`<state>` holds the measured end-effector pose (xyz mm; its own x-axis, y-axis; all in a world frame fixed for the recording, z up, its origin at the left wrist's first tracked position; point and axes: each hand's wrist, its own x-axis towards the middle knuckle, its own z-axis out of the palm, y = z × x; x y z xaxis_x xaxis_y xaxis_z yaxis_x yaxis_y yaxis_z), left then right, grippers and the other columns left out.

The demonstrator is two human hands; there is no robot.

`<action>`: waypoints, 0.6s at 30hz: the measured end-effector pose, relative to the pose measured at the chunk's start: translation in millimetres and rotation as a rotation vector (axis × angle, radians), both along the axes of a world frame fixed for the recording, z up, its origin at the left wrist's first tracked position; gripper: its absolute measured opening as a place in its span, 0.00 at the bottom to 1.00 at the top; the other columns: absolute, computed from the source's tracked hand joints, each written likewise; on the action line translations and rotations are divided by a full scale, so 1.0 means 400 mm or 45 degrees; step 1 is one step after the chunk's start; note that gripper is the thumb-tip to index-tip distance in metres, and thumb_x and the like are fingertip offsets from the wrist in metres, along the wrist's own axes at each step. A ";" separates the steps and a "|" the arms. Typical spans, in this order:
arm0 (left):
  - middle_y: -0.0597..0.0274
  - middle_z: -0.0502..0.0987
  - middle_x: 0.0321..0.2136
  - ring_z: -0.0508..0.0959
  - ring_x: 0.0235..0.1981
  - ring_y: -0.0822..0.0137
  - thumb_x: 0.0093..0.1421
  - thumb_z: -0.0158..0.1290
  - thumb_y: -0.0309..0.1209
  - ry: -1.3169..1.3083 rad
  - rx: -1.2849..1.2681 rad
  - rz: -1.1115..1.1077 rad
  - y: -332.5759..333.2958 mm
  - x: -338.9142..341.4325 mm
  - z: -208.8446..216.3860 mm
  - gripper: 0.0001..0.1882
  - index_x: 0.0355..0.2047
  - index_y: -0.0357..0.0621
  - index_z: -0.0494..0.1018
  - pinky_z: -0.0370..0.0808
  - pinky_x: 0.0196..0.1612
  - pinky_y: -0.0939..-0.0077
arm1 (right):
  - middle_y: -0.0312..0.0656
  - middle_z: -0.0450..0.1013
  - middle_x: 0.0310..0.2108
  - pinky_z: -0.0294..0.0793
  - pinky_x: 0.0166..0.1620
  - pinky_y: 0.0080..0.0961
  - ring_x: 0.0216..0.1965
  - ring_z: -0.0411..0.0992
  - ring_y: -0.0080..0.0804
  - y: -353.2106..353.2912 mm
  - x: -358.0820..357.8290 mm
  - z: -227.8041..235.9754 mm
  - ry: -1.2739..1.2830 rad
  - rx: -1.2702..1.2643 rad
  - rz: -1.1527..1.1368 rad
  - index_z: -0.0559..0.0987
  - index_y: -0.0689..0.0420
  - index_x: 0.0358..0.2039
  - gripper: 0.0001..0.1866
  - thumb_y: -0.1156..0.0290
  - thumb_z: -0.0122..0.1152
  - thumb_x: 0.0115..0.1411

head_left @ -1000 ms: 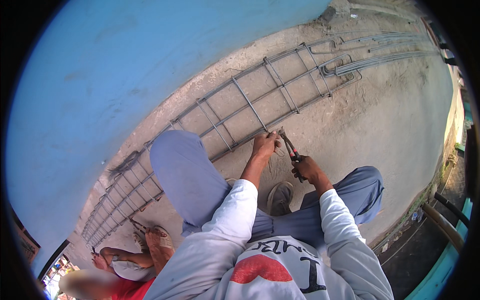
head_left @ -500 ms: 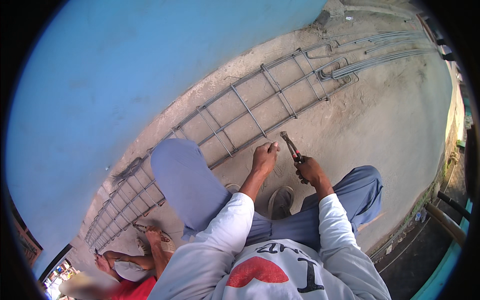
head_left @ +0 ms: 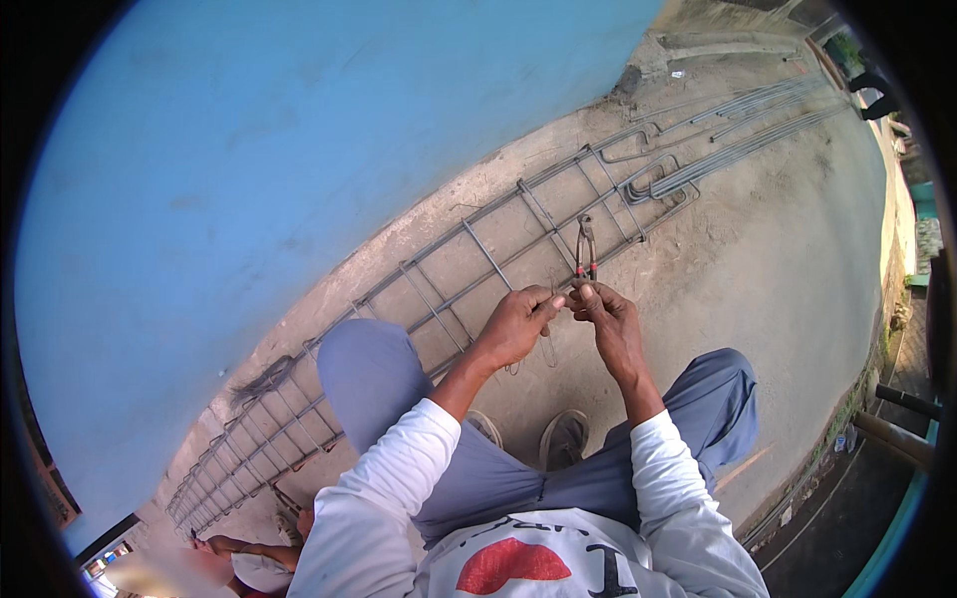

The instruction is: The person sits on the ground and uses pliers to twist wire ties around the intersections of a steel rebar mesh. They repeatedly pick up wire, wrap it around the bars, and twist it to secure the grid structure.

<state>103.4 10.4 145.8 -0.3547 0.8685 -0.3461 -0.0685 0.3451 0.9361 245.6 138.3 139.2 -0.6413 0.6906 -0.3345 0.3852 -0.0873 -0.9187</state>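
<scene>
My right hand [head_left: 614,329] is closed round the handles of a pair of pincers [head_left: 586,239], whose red-marked grips show just above the fingers. The pincers' jaws point away from me, over the near side of a long steel rebar cage [head_left: 488,249]. Close beside it, my left hand [head_left: 520,325] is closed with its thumb and fingertips pinched together. Thin tie wire [head_left: 550,351] hangs in loops below that hand, with a fine strand showing above it. The fingertips of both hands almost meet, and the wire between them is too fine to follow.
A blue wall [head_left: 299,130] runs along the cage's far side. Bent steel bars [head_left: 738,149] lie at the far right. A coil of wire [head_left: 265,381] rests on the cage at left. Another person's arm [head_left: 264,550] is at lower left. My knees flank the hands.
My right hand has moved in toward my left, and the pincers now stand nearly straight, pointing away over the cage. My left hand has dropped slightly. The view has shifted a little.
</scene>
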 end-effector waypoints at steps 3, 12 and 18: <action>0.59 0.74 0.27 0.75 0.26 0.70 0.70 0.53 0.39 0.111 0.051 -0.014 0.003 0.013 -0.038 0.17 0.39 0.34 0.80 0.72 0.34 0.69 | 0.37 0.78 0.35 0.73 0.42 0.23 0.35 0.72 0.23 -0.041 -0.032 0.021 0.067 -0.105 0.024 0.82 0.64 0.49 0.20 0.60 0.63 0.68; 0.51 0.79 0.25 0.80 0.29 0.54 0.65 0.58 0.41 0.310 0.068 -0.051 0.019 0.026 -0.071 0.18 0.35 0.35 0.81 0.74 0.35 0.62 | 0.42 0.80 0.38 0.74 0.48 0.26 0.39 0.76 0.27 -0.044 -0.041 0.005 0.289 -0.114 -0.243 0.81 0.62 0.46 0.13 0.66 0.57 0.70; 0.50 0.78 0.22 0.81 0.27 0.56 0.65 0.58 0.46 0.083 -0.157 -0.283 0.021 0.031 -0.050 0.23 0.28 0.35 0.79 0.73 0.33 0.59 | 0.38 0.77 0.33 0.82 0.42 0.32 0.37 0.79 0.31 0.048 -0.015 0.033 0.739 -0.617 -0.582 0.73 0.56 0.48 0.11 0.62 0.51 0.74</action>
<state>115.6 18.9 125.9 -0.1850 0.8802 -0.4370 0.0809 0.4568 0.8859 239.6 157.6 152.4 -0.4964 0.7878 -0.3647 -0.2982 -0.5493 -0.7806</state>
